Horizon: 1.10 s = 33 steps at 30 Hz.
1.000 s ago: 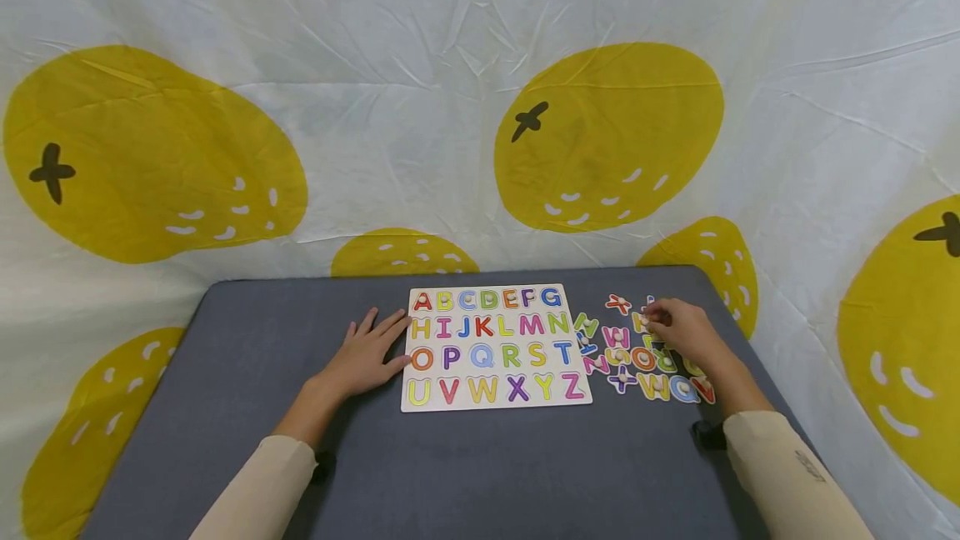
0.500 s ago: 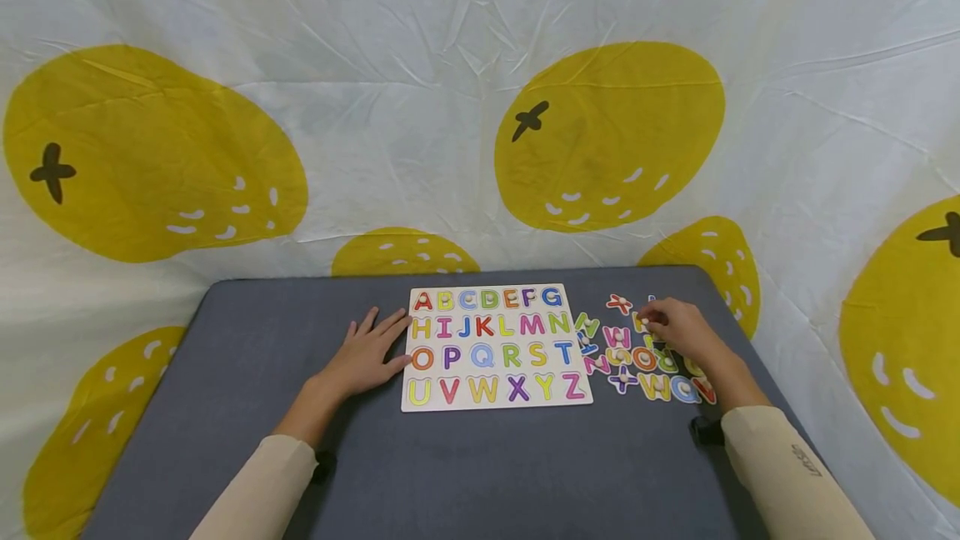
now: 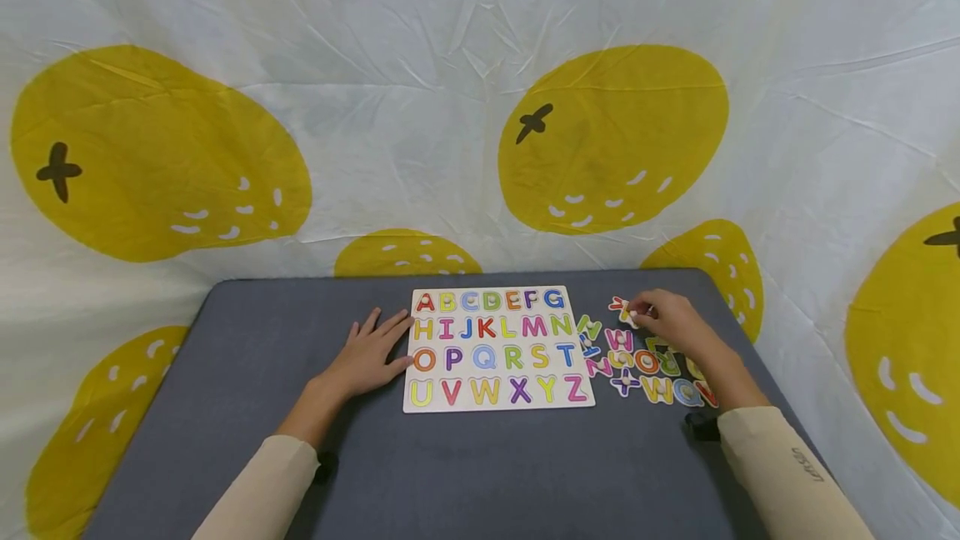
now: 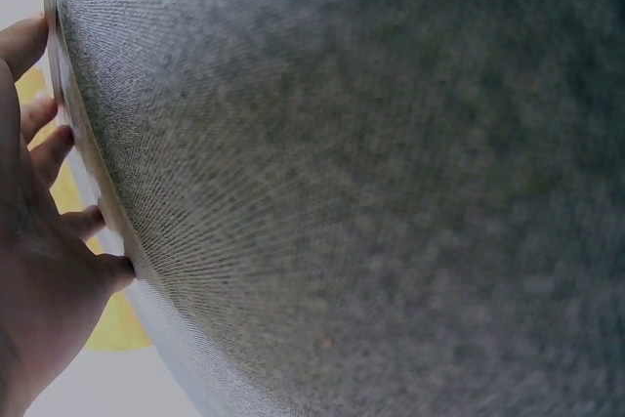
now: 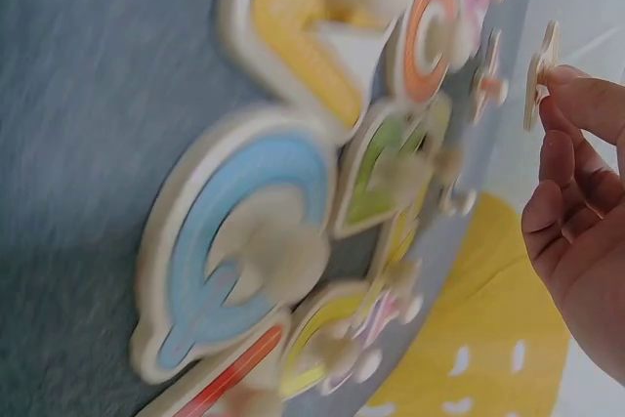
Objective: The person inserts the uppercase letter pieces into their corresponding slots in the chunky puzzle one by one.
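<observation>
A wooden alphabet board (image 3: 500,362) lies flat on the table, with small knobs on letters along its top row. My left hand (image 3: 367,361) rests at the board's left edge, fingers spread and fairly straight; the left wrist view also shows the hand's fingertips (image 4: 117,272) along that edge. My right hand (image 3: 671,323) pinches a yellow letter piece (image 5: 540,75) by its knob, thumb against fingertips. In the head view it is over the red X piece (image 3: 617,304), partly covering it. Seen edge-on in the right wrist view, the held piece is raised off the table.
Right of the board lies a crowded group of knobbed letter pieces, among them a blue Q (image 5: 186,231), an orange O (image 3: 647,361) and a pink M or W (image 3: 618,340). Some overlap the board's right edge. A patterned curtain (image 3: 405,148) hangs behind the grey table (image 3: 480,482).
My right hand has picked up the yellow letter piece and moved slightly left with it, toward the red X piece. The left hand has stayed at the board's edge.
</observation>
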Motion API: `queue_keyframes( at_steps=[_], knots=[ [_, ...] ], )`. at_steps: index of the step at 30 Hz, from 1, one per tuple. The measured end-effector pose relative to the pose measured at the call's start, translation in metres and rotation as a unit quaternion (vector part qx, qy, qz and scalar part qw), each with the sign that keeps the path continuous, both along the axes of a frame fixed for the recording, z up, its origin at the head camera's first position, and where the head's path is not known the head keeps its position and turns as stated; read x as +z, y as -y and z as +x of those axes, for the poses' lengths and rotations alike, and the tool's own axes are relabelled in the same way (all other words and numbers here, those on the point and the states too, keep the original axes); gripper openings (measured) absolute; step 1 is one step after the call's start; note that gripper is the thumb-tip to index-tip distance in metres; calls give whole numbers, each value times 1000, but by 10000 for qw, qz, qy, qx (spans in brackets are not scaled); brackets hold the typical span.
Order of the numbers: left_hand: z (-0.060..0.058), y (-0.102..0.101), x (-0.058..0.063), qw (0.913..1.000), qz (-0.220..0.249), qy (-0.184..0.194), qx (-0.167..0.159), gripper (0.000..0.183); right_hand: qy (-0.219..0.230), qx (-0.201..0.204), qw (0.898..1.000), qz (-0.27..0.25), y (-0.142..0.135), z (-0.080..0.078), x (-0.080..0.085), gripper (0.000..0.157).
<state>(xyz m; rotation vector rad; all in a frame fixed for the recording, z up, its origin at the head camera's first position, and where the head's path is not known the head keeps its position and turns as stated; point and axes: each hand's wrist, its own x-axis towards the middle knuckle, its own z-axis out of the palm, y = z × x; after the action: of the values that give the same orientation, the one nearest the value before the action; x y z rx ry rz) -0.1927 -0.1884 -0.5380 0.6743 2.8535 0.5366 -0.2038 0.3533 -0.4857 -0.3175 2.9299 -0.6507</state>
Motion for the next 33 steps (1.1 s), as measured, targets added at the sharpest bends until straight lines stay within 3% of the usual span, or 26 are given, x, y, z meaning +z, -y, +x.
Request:
queue_keyframes(
  at_steps=[7, 16, 25, 33],
  knots=[
    [-2, 1, -2, 10000, -24, 0, -3, 74, -160, 303, 9994, -63, 26, -4, 1, 14],
    [-2, 0, -1, 10000, -51, 33, -10, 75, 267, 609, 9973, -297, 66, -7, 3, 12],
    [-2, 2, -3, 10000, -74, 39, 12, 75, 273, 1032, 9934, -429, 121, -17, 2, 5],
    [-1, 1, -2, 10000, -73, 52, -1, 74, 295, 1535, 9860, -583, 173, -27, -4, 11]
  ],
)
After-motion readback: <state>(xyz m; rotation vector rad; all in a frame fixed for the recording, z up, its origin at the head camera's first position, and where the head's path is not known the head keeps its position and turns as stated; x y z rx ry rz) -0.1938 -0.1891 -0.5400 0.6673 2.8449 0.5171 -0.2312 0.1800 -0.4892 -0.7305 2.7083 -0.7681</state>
